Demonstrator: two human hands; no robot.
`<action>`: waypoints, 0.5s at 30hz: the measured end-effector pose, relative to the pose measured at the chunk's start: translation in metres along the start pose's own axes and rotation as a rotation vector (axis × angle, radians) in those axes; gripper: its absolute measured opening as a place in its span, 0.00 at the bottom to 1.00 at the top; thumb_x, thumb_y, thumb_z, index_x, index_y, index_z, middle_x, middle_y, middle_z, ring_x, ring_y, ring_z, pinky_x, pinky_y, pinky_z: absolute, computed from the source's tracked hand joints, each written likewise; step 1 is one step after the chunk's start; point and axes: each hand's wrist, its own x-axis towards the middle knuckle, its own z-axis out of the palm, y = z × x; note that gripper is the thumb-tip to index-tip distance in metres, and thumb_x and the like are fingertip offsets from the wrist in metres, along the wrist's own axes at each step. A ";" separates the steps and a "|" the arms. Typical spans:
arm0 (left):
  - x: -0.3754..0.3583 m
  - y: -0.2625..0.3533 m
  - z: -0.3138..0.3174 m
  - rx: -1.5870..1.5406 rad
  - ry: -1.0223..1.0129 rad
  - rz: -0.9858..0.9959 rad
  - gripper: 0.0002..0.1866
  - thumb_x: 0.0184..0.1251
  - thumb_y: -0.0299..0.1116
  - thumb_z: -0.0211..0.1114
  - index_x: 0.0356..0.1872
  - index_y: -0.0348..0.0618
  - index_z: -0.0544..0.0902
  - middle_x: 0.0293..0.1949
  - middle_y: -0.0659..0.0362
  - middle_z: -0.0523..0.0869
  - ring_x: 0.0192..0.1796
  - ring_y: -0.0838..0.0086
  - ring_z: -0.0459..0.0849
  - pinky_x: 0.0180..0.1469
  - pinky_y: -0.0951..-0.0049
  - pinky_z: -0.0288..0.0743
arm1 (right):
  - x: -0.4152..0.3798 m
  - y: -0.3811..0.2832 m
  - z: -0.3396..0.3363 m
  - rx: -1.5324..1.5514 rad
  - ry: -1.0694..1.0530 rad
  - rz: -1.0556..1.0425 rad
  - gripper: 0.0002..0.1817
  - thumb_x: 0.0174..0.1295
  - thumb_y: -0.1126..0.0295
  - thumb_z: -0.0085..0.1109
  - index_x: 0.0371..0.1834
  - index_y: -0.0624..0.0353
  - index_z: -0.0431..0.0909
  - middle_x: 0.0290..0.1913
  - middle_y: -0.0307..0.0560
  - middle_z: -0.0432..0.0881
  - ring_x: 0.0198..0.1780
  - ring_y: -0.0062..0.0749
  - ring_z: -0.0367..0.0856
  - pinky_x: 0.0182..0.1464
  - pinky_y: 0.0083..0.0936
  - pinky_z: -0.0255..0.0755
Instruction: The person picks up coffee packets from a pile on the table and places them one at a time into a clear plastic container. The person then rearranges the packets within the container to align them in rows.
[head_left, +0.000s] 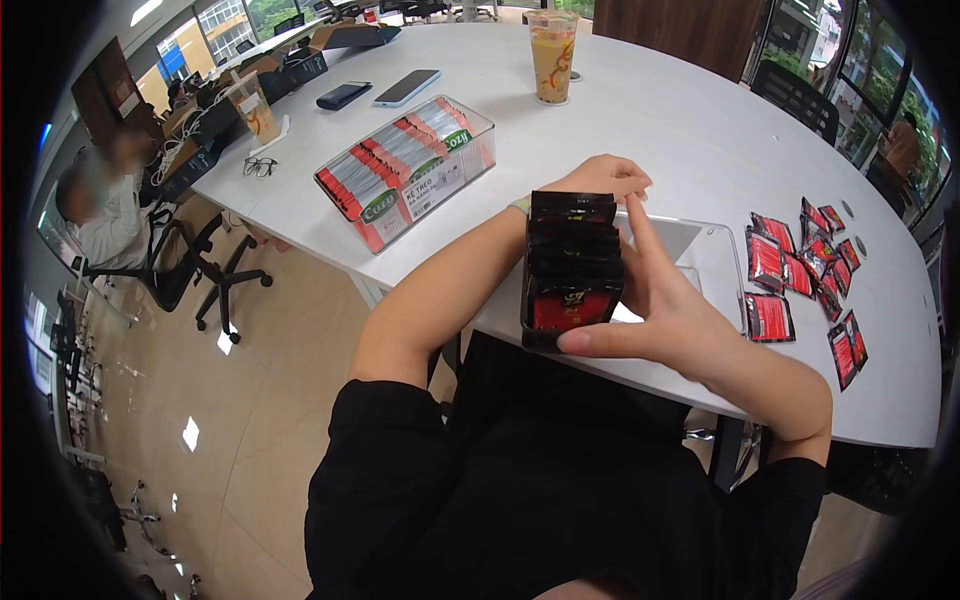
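Note:
A dark open box of black-and-red sachets [574, 306] stands at the table edge in front of me, its packets upright in a row. My right hand [665, 305] grips it from the right, thumb at the near lower corner and fingers along the far side. Beyond the box, my left hand [607, 177] has its fingers loosely stretched to the right and holds nothing visible; the box hides part of the wrist. Partly under my right hand is a clear plastic container [742, 290]. Several loose red sachets [768, 318] are scattered to the right of it.
On the white table [680, 120] are a clear box of Cozy tea packets [440, 185], a phone [408, 88], a dark wallet [343, 96], glasses [260, 166] and a tall drink cup [552, 60]. Another cup [255, 110] stands left. A seated person [110, 225] is beyond.

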 end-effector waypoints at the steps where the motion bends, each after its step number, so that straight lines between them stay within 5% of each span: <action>1: -0.003 0.006 0.001 0.036 0.029 -0.012 0.23 0.64 0.44 0.56 0.50 0.34 0.75 0.43 0.52 0.81 0.48 0.72 0.77 0.53 0.76 0.69 | 0.003 0.001 0.000 -0.035 -0.044 0.013 0.68 0.43 0.72 0.73 0.66 0.59 0.14 0.66 0.67 0.52 0.69 0.45 0.51 0.68 0.32 0.46; 9: 0.003 -0.001 -0.004 0.038 -0.013 0.011 0.22 0.65 0.44 0.55 0.50 0.34 0.75 0.41 0.55 0.81 0.44 0.74 0.77 0.50 0.76 0.71 | 0.007 0.018 -0.009 -0.190 -0.108 -0.071 0.68 0.44 0.74 0.72 0.67 0.55 0.13 0.62 0.63 0.61 0.65 0.42 0.60 0.65 0.32 0.54; 11: 0.003 -0.001 -0.005 0.034 -0.027 0.001 0.23 0.65 0.44 0.56 0.50 0.34 0.75 0.42 0.55 0.81 0.45 0.74 0.77 0.51 0.75 0.71 | 0.011 0.013 -0.014 0.090 -0.161 0.049 0.63 0.49 0.75 0.68 0.68 0.54 0.16 0.60 0.62 0.64 0.63 0.41 0.62 0.64 0.32 0.56; 15: -0.003 0.002 -0.006 0.030 -0.029 -0.015 0.22 0.65 0.44 0.55 0.49 0.34 0.76 0.43 0.55 0.81 0.46 0.75 0.77 0.51 0.76 0.71 | 0.014 0.004 -0.023 0.019 -0.220 0.125 0.56 0.55 0.75 0.62 0.70 0.54 0.21 0.57 0.58 0.68 0.59 0.35 0.68 0.58 0.27 0.63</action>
